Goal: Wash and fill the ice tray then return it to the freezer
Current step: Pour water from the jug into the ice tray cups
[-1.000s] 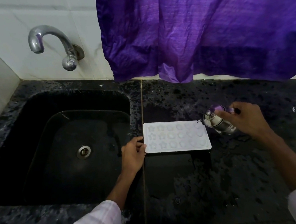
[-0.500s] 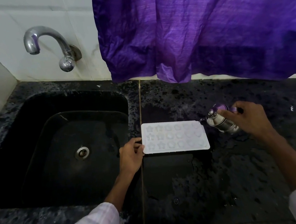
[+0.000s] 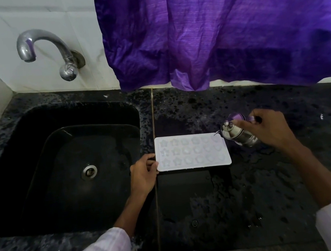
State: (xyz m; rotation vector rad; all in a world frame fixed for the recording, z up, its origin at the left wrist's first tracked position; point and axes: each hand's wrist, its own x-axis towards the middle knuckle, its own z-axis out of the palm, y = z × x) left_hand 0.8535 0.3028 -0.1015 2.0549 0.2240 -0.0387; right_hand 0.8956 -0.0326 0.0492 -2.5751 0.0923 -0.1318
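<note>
One tray (image 3: 192,153) edge in left grip (image 3: 143,173)

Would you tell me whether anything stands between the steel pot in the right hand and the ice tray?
Nothing visible does. The steel pot, gripped by the right hand, is tilted with its spout at the far right corner of the ice tray. The left hand holds its left edge, away from the spout.
</note>
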